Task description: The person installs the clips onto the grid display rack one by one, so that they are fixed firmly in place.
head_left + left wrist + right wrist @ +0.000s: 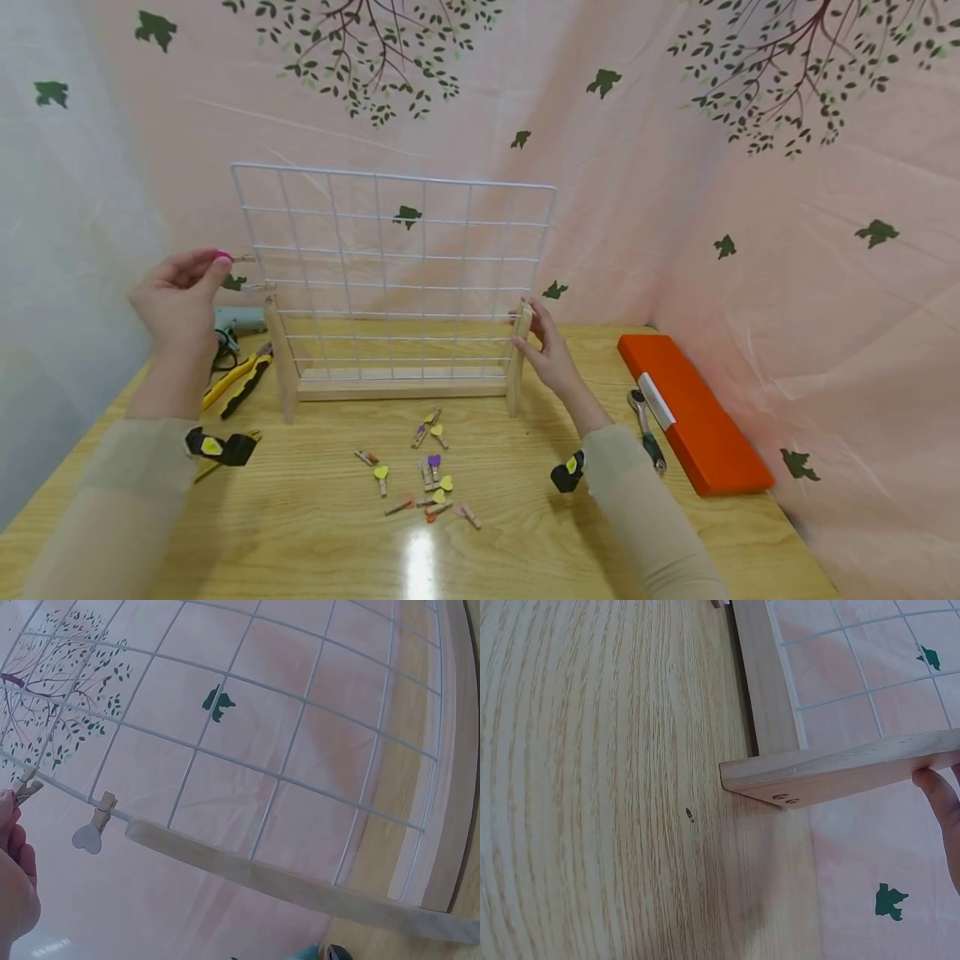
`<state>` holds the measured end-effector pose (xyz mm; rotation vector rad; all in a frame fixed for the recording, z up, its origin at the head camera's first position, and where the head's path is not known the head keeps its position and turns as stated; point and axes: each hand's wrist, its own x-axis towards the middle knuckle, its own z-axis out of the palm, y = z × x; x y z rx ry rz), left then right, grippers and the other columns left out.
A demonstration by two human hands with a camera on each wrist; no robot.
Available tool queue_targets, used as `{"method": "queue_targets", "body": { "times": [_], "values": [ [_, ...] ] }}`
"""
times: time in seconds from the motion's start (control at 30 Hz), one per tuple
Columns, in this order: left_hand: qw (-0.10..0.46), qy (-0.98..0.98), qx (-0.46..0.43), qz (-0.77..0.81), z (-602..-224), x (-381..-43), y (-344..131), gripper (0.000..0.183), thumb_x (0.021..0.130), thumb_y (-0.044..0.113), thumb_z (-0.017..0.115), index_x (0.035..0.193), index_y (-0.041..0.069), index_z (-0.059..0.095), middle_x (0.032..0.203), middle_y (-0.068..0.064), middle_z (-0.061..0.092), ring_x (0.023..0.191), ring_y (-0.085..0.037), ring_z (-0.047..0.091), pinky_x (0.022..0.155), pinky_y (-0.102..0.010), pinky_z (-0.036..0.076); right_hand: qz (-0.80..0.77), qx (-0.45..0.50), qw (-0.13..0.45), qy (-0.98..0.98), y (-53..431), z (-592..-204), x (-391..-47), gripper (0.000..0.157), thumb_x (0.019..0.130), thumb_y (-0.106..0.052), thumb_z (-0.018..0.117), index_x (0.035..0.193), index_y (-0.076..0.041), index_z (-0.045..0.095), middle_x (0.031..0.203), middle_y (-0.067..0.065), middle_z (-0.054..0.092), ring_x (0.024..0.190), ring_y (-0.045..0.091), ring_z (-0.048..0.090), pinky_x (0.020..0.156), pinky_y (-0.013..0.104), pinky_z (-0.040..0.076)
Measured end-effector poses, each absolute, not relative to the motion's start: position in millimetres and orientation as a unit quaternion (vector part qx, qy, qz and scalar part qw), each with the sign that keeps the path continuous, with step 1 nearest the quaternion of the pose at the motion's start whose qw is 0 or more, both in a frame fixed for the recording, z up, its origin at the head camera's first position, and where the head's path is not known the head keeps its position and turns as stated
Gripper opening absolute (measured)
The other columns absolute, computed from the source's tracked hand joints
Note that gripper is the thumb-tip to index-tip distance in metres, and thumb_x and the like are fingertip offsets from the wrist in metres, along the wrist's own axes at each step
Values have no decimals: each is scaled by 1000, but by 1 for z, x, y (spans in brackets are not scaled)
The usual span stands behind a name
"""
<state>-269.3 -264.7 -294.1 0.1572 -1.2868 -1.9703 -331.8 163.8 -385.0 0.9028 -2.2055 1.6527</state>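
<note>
A white wire grid (pixel 400 222) stands upright in a wooden stand (pixel 401 388) on the table. At the grid's left edge, my left hand (pixel 180 292) pinches a small wooden clothespin (pixel 28 787) with a pink heart, its jaws right at the edge wire. Just below, a second clothespin (pixel 103 812) with a pale heart is clipped on that wire, near the top of the left post (pixel 281 354). My right hand (pixel 551 350) grips the upper part of the right post (pixel 516 367), thumb in front and fingers behind.
Several heart clothespins (pixel 435 475) lie scattered in front of the stand. Yellow-black pliers (pixel 247 381) and a light-blue tool (pixel 240 318) lie at the left. On the right are a ratchet wrench (pixel 647 429) and an orange box (pixel 693 417). A printed curtain (pixel 615 208) hangs behind.
</note>
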Motion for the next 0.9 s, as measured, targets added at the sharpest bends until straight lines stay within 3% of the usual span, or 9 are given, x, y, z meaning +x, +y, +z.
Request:
{"method": "queue_targets", "body": {
  "times": [0.1,0.3,0.5,0.7,0.9],
  "values": [
    [391,-483,73,-780,-297,-276,-265,40,52,11,83,87,-4,69,75,-5,67,67,-14,60,68,-16,50,567,313,121,-752,164,-385,-332,62,85,7,52,139,-2,22,127,25,44,114,42,43,88,47,44],
    [379,-485,89,-783,-301,-286,-262,40,52,14,82,87,-2,69,75,-5,68,69,-13,61,69,-17,49,567,329,128,-744,164,-385,-333,61,84,10,51,138,1,22,125,30,42,113,47,41,85,37,47],
    [376,-493,88,-780,-303,-286,-256,36,55,14,81,86,0,70,78,-4,68,73,-13,62,69,-15,49,569,322,119,-747,165,-386,-334,61,86,7,51,139,-2,22,126,26,43,115,45,42,87,52,42],
    [362,-512,84,-775,-303,-282,-254,35,61,12,78,93,2,68,87,-4,68,78,-13,61,71,-14,49,564,321,125,-751,165,-386,-332,61,85,8,51,138,-2,23,125,25,44,114,44,43,86,43,46],
    [372,-592,110,-706,-307,-270,-253,37,65,20,76,99,10,68,92,1,63,76,-9,56,66,-11,45,567,323,127,-747,163,-385,-331,61,85,8,50,138,0,22,125,26,43,114,46,41,86,37,47]
  ]
}}
